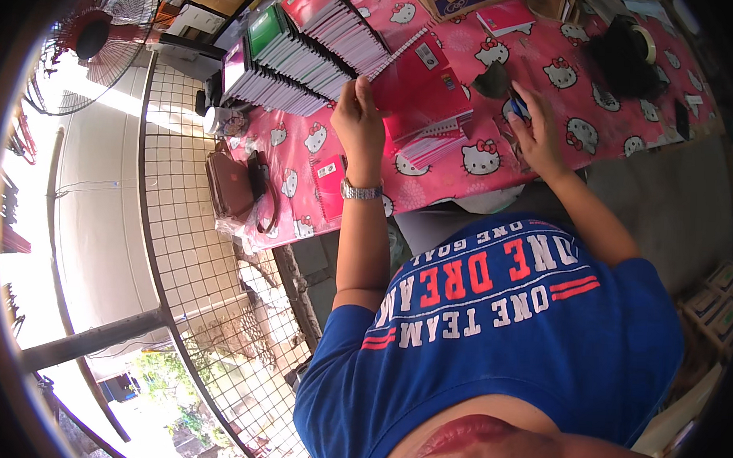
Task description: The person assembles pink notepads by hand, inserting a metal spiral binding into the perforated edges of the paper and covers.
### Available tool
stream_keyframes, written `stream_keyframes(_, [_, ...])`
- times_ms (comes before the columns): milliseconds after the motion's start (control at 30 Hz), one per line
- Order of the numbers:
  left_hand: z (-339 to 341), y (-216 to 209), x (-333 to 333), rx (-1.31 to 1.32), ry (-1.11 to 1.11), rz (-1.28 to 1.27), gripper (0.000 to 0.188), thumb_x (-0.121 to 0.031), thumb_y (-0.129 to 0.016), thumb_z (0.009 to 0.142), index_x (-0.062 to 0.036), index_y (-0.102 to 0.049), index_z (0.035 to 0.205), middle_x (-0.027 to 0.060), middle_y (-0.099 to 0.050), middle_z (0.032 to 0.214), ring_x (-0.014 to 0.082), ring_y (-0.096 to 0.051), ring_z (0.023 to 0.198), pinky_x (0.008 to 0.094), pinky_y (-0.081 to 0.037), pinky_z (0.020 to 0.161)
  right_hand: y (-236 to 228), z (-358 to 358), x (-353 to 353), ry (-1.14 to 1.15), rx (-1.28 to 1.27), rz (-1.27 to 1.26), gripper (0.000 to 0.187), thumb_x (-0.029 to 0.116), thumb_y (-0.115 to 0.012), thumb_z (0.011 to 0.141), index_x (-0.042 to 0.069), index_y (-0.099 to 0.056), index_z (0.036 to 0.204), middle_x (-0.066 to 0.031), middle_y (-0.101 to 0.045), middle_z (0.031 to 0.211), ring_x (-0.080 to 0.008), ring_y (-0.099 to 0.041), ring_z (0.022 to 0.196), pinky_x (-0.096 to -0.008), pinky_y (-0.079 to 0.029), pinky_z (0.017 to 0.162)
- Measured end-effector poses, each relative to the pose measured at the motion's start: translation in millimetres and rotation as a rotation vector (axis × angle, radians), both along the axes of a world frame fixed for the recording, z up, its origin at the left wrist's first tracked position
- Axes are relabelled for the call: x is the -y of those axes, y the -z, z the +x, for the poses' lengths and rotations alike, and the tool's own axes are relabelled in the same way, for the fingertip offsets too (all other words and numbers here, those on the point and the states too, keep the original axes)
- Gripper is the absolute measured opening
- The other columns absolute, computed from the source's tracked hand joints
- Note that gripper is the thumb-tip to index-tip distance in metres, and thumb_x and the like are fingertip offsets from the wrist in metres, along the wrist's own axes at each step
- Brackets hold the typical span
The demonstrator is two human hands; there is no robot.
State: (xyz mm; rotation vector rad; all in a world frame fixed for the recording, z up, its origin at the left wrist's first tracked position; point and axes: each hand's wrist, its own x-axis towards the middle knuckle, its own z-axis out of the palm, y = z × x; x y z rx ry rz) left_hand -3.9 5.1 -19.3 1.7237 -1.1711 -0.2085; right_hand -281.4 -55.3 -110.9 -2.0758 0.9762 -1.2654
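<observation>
A red spiral notebook [424,73] lies at the middle of the table, a coil along its left edge. My left hand [358,120], with a metal watch on the wrist, is closed at the near end of that coil, pinching the notebook's edge. Right of the notebook, my right hand [535,130] is closed around a small blue-handled tool [517,107]; its working end is too small to make out. Beyond this hand lies a dark green flat piece [492,81]. More pink-edged notebooks [434,142] lie under the red one.
Tall stacks of spiral notebooks [295,69] stand at the far left. A small red notebook [329,186] and a brown bag [229,184] lie near the left front edge. A cardboard box [455,1], black cloth [623,60] and tape roll [646,45] sit at the back.
</observation>
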Motion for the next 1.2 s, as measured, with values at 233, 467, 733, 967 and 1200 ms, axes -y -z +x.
stream_keyframes(233, [8, 1, -6, -0.008, 0.083, -0.089, 0.019, -0.016, -0.060, 0.099, 0.0001, -0.057, 0.108, 0.0092, -0.062, 0.087, 0.0122, -0.062, 0.066, 0.0283, -0.057, 0.052, -90, 65, -12, -0.323, 0.114, -0.152, 0.049, 0.016, -0.066, 0.089, 0.005, -0.054, 0.135, -0.0135, -0.057, 0.124, -0.0317, -0.055, 0.115, -0.0408, -0.044, 0.099])
stream_keyframes(467, [-2, 2, -7, -0.142, 0.150, -0.158, 0.013, -0.002, -0.053, 0.099, 0.0052, -0.058, 0.109, 0.0065, -0.064, 0.093, 0.0117, -0.065, 0.084, 0.0263, -0.062, 0.066, -102, 96, -6, -0.275, 0.011, -0.339, 0.056, 0.016, -0.074, 0.078, 0.007, -0.058, 0.130, -0.0092, -0.059, 0.121, -0.0284, -0.055, 0.109, -0.0419, -0.042, 0.098])
stream_keyframes(733, [1, 19, -14, -0.288, 0.171, -0.190, 0.021, 0.004, -0.056, 0.096, 0.0098, -0.061, 0.115, 0.0096, -0.068, 0.097, 0.0111, -0.065, 0.084, 0.0256, -0.060, 0.069, -101, 102, -11, -0.223, -0.176, -0.492, 0.046, 0.017, -0.071, 0.078, 0.006, -0.063, 0.122, -0.0077, -0.062, 0.112, -0.0263, -0.058, 0.103, -0.0401, -0.045, 0.090])
stream_keyframes(967, [-4, 19, -19, -0.002, 0.112, -0.274, 0.022, 0.010, -0.061, 0.088, 0.0064, -0.068, 0.109, 0.0101, -0.071, 0.098, 0.0154, -0.068, 0.083, 0.0271, -0.056, 0.075, -94, 100, -7, -0.918, 0.357, 1.085, 0.038, 0.022, -0.065, 0.092, -0.002, -0.062, 0.123, -0.0099, -0.068, 0.088, -0.0240, -0.067, 0.083, -0.0360, -0.053, 0.079])
stream_keyframes(1200, [57, -44, -82, 0.593, -0.206, -0.400, 0.011, 0.002, -0.057, 0.083, 0.0022, -0.066, 0.090, 0.0092, -0.064, 0.082, 0.0230, -0.058, 0.082, 0.0363, -0.049, 0.072, -64, 36, 11, -0.292, 0.107, 0.285, 0.042, 0.021, -0.061, 0.095, 0.008, -0.055, 0.134, -0.0098, -0.058, 0.119, -0.0205, -0.054, 0.116, -0.0322, -0.041, 0.099])
